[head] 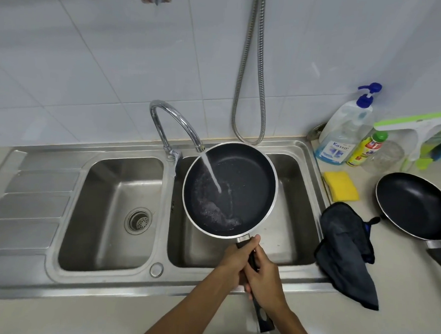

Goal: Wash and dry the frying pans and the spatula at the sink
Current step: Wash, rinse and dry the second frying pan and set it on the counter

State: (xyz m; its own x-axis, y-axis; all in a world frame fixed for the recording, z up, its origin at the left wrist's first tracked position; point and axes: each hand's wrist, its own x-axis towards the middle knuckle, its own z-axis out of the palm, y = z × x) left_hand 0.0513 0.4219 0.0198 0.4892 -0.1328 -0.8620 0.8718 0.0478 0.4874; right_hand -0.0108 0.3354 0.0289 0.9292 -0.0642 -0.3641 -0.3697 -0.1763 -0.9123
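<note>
Hands: left hand (235, 260) and right hand (266, 279), both curled round the handle of frying pan (249, 173), held over right basin (284, 236) under running tap (165, 118). Step: rinsing. Next, probably: sponge (341, 186), 3 o'clock of the pan; second pan (414, 205) beyond.

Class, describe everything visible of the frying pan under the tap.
The frying pan is round, with a dark nonstick inside and a silvery metal rim. Its black handle, with a hole at the end, is gripped by the left hand and right hand. Held over the right basin, it catches tap water that pools inside.
</note>
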